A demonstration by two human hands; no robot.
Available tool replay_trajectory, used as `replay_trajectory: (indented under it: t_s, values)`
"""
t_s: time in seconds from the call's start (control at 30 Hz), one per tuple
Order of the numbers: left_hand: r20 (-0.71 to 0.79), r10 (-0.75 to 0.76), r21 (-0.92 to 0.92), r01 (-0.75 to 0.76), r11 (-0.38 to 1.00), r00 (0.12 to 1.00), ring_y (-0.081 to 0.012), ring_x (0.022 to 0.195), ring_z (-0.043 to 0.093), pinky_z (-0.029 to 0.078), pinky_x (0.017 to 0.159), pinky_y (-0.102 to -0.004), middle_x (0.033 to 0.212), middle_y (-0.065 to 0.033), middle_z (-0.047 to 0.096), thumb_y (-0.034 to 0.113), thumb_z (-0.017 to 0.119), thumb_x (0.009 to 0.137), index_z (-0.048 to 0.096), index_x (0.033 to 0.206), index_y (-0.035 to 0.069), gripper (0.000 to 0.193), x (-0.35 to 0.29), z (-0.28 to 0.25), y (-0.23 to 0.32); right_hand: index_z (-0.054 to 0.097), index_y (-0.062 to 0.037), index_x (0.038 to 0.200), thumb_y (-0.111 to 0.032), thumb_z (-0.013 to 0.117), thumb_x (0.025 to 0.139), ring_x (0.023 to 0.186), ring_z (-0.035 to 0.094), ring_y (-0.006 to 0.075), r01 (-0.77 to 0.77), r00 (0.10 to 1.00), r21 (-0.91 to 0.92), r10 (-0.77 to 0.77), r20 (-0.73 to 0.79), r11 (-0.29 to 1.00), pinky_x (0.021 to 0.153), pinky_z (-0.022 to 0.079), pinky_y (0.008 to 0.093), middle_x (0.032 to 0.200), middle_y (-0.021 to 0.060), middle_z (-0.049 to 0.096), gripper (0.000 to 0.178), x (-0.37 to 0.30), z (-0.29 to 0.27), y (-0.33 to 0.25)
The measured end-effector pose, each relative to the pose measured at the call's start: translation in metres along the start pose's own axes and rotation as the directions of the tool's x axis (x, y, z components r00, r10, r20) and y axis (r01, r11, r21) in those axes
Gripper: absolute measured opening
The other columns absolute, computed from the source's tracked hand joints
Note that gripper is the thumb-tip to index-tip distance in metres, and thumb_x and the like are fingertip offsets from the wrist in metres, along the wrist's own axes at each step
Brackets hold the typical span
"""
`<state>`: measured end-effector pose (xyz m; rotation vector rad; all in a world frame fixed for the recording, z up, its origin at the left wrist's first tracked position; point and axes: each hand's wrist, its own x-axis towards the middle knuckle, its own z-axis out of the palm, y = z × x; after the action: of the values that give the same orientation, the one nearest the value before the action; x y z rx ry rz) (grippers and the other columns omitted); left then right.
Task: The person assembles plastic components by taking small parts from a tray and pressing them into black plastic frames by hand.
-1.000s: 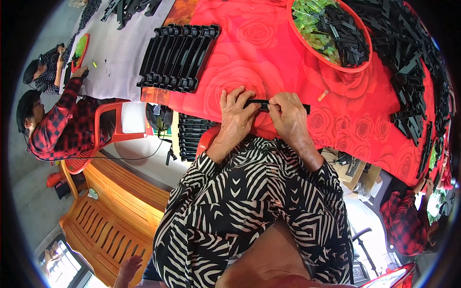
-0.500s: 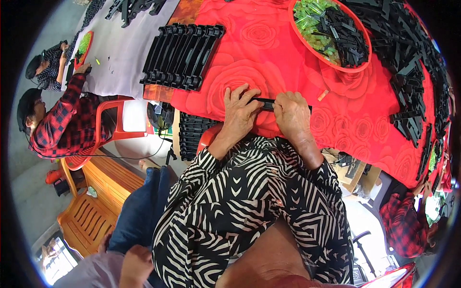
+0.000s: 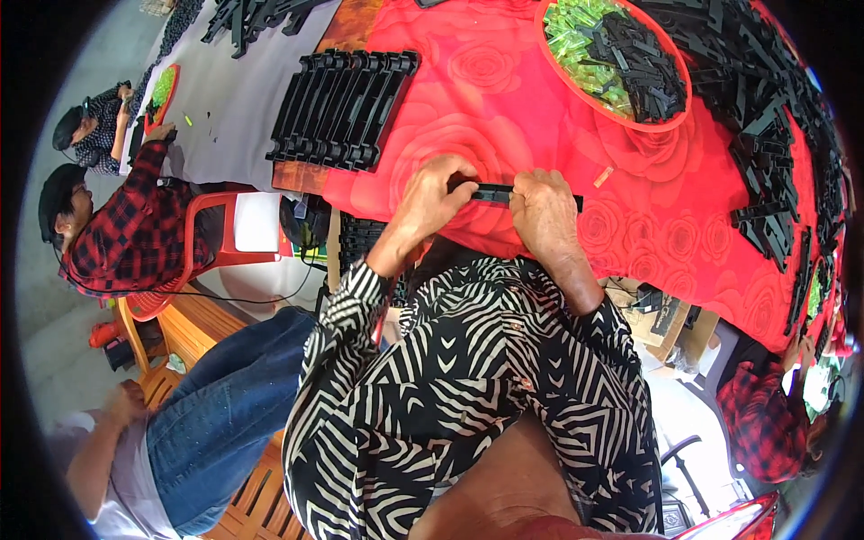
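Note:
A long black plastic part (image 3: 492, 193) lies crosswise just above the red flowered tablecloth, between my two hands. My left hand (image 3: 436, 198) is closed at its left end, thumb and curled forefinger pinching it. On the right, my right hand (image 3: 544, 212) grips it with bent fingers over the top, and a short black end sticks out beyond them. The fingers hide both ends in part. Farther off to the left, several similar black plastic parts (image 3: 344, 110) lie side by side in a neat row.
Far right, a red-rimmed basket (image 3: 661, 128) holds yellow-green clear pieces and small black pieces. Loose black parts (image 3: 765, 171) heap along the right side. A small tan piece (image 3: 604, 177) lies on the tablecloth (image 3: 486, 99). A person in checked sleeves (image 3: 121, 216) sits left, beside a red chair (image 3: 191, 243).
My left hand has gone from spread fingers to a curled pinch on the black part. My right hand keeps its grip. At lower left, a person in jeans has shifted.

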<state>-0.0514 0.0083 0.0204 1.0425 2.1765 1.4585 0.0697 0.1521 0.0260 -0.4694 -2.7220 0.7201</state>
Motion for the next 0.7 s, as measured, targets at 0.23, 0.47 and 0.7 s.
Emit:
replay_trajectory:
  t_s: [0.23,0.47,0.7]
  values:
    - [0.545,-0.177,0.31,-0.001,0.951,0.819,-0.0269,0.075,0.06,0.046,0.066,-0.0378,0.076,-0.0123,0.062,0.012,0.075,0.069,0.06,0.081,0.001,0.021,0.051,-0.002,0.005,0.057,-0.0033,0.074,-0.008,0.062,0.072,0.077,0.055,0.0343,-0.027,0.996,-0.042,0.031,0.088,0.999,0.069,0.045,0.0456,0.077,0.0148,0.058,0.007,0.002,-0.004,0.0]
    - [0.637,-0.164,0.363,-0.106,0.926,0.753,-0.0324,0.073,0.057,0.043,0.064,-0.0415,0.073,-0.0124,0.059,0.016,0.074,0.07,0.056,0.077,0.003,0.023,0.058,0.005,0.009,0.055,-0.0042,0.077,-0.009,0.062,0.074,0.075,0.054,0.035,-0.011,0.999,-0.036,0.013,0.05,0.999,0.067,0.043,0.0459,0.076,0.0146,0.056,0.009,0.0,-0.003,0.004]
    - [0.671,-0.043,0.307,-0.224,0.925,0.74,-0.0365,0.078,0.057,0.042,0.065,-0.0449,0.075,-0.0156,0.058,0.008,0.067,0.072,0.055,0.078,0.002,0.015,0.058,0.004,0.006,0.052,-0.0044,0.077,-0.008,0.061,0.075,0.073,0.051,0.0347,0.003,0.999,0.033,-0.002,-0.043,0.999,0.066,0.041,0.0457,0.075,0.0152,0.053,0.01,-0.005,0.004,0.005]
